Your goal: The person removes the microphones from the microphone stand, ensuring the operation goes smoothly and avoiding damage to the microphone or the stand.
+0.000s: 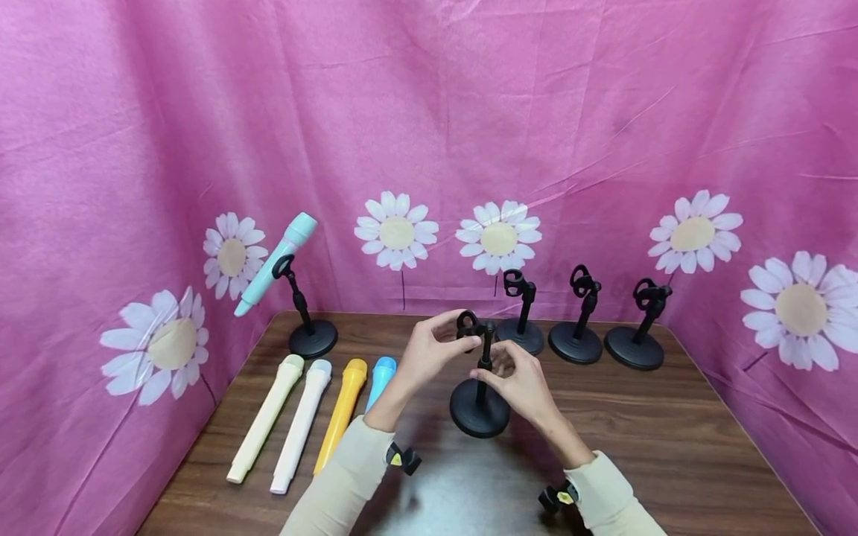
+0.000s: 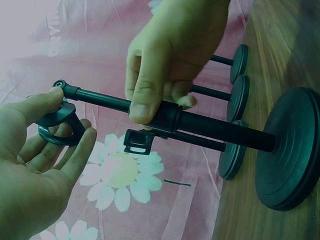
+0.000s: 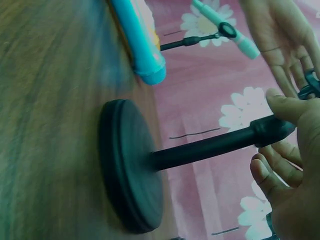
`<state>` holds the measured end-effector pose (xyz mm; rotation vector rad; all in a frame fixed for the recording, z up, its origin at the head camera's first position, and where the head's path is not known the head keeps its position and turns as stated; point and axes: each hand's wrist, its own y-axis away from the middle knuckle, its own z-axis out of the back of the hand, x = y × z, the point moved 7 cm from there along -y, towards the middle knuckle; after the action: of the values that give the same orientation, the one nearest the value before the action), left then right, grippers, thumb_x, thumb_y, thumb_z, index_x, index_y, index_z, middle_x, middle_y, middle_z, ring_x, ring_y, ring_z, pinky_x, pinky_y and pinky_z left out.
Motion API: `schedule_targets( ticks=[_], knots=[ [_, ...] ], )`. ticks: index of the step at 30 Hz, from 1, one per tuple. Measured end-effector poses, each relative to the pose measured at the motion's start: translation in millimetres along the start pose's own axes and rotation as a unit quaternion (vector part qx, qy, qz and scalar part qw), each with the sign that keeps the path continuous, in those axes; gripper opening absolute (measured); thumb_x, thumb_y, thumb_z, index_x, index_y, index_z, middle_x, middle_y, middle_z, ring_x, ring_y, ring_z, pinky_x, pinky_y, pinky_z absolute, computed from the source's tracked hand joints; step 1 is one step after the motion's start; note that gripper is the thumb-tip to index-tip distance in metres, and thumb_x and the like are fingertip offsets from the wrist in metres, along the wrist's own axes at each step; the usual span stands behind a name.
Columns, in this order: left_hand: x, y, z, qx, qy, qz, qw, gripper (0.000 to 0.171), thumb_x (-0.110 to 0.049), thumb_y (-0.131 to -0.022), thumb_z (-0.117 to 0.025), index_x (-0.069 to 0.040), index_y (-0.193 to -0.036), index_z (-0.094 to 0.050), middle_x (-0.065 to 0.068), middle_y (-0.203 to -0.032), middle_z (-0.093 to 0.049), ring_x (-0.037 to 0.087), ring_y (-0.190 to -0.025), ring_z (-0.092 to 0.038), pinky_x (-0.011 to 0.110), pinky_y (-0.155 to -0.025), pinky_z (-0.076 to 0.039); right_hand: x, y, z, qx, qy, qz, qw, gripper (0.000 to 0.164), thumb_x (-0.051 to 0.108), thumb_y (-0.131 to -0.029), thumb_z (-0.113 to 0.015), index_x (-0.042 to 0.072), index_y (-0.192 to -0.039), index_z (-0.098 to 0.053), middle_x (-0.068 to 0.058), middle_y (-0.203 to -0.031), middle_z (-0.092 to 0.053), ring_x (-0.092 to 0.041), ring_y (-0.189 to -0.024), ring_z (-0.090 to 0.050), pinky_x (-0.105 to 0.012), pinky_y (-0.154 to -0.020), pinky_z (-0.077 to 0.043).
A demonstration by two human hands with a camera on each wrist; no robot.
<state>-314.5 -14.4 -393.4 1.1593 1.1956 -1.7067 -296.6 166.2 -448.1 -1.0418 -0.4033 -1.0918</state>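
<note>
A black desktop microphone stand point(image 1: 480, 411) stands upright on its round base in front of the person. The left hand point(image 1: 429, 351) pinches its ring-shaped clip point(image 2: 60, 122) between thumb and fingers, at the top of the pole. Lower down, the right hand point(image 1: 526, 381) grips the thick collar point(image 2: 167, 116) of the pole, thumb on one side and fingers on the other. Nothing sits in the clip. In the right wrist view the round base point(image 3: 131, 165) rests on the table and the clip is partly cut off by the frame edge.
Left of the hands lie pale yellow point(image 1: 264, 418), white point(image 1: 302, 426), orange point(image 1: 342, 409) and blue point(image 1: 380, 378) microphones. A turquoise microphone point(image 1: 276, 264) leans in a stand point(image 1: 312, 339) behind them. Three more stands line the back right, one stand point(image 1: 633, 348) farthest right. A pink curtain point(image 1: 429, 112) surrounds the table.
</note>
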Motion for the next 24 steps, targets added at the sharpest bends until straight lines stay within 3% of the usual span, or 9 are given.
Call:
schedule_targets(
  ticks=[7, 24],
  knots=[
    [1.4, -0.4, 1.9, 0.004, 0.02, 0.005, 0.9998, 0.04, -0.02, -0.094, -0.084, -0.02, -0.133, -0.074, 0.007, -0.123, -0.077, 0.021, -0.112, -0.077, 0.036, -0.094, -0.063, 11, -1, 3, -0.027, -0.002, 0.012, 1.0, 0.03, 0.017, -0.074, -0.099, 0.013, -0.088, -0.072, 0.003, -0.08, -0.072, -0.003, -0.069, -0.064, -0.021, -0.064, -0.056],
    [-2.0, -0.2, 0.5, 0.007, 0.01, -0.004, 0.9999, 0.039, -0.019, -0.094, -0.084, -0.02, -0.132, -0.075, 0.007, -0.121, -0.077, 0.021, -0.112, -0.076, 0.035, -0.092, -0.064, 7, 0, 2, -0.003, -0.046, 0.019, 0.999, 0.025, 0.012, -0.079, -0.095, 0.013, -0.093, -0.074, 0.001, -0.086, -0.074, -0.002, -0.073, -0.065, -0.021, -0.067, -0.057]
  ],
)
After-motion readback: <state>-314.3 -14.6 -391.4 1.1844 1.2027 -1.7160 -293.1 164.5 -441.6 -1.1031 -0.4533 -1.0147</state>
